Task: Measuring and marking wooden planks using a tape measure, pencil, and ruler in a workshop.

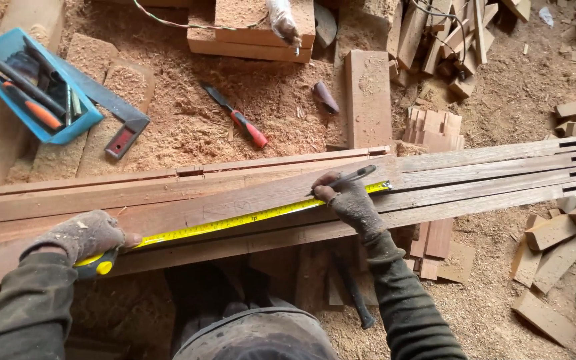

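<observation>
Gloved and dusted with sawdust, the left hand (pixel 85 237) is closed over the yellow case of a tape measure (pixel 98 265), pressing it down on the near end of a long wooden plank (pixel 235 203). From the case the yellow tape blade (pixel 255 215) runs out flat along the plank's face to the right hand (pixel 349 200), also gloved, which pins the blade's far end to the wood with its fingertips while pinching a dark pen (pixel 353 176) that lies slanted just above the blade.

That plank is the topmost of a stack of long boards (pixel 488 177) lying side by side across the view; the ends of these boards, far from the plank's near end, carry dark rectangular mortise slots (pixel 575 157). Beyond the plank, on sawdust-covered ground (pixel 181 127), lie a red-handled chisel (pixel 245 123) and a steel try square with a dark stock (pixel 118 117). Past the square sits a blue plastic tray (pixel 68 127) holding tools, one orange-handled. Short offcuts (pixel 551 233) are scattered on the ground on the plank's near side, beyond the right hand, and a dark-handled hammer (pixel 355 293) lies below the plank, beside the person's right sleeve.
</observation>
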